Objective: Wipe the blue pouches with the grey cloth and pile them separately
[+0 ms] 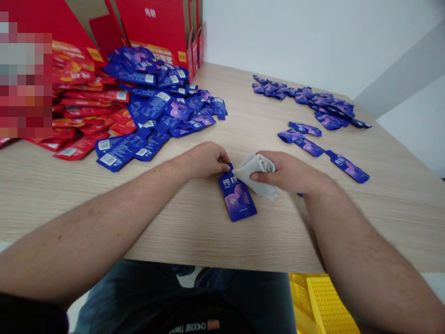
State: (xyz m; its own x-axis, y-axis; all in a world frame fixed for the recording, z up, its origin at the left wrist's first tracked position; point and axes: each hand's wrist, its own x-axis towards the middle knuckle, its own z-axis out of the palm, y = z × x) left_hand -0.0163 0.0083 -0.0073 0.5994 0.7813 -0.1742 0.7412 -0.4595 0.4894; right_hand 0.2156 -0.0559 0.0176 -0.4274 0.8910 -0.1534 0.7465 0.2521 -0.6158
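Note:
A blue pouch (pixel 239 204) with pink-purple fruit printed on it lies face up on the table in front of me. My left hand (pixel 210 160) pinches its narrow top end between thumb and fingers. In my right hand (pixel 287 171) is a folded white cloth (pixel 257 176), gripped between thumb and fingers. The cloth's left edge touches or overlaps the pouch's upper right side; the exact contact is hard to make out. A small blue corner of something shows under my right wrist.
Blue pouches (pixel 153 106) are heaped at the left, beside red pouches (pixel 90 111). Red cartons (pixel 156 28) stand behind them. More blue pouches (pixel 323 104) lie at the back right, with several loose ones (pixel 347 167) nearer. A yellow plastic crate (pixel 330 301) sits below the table's front edge.

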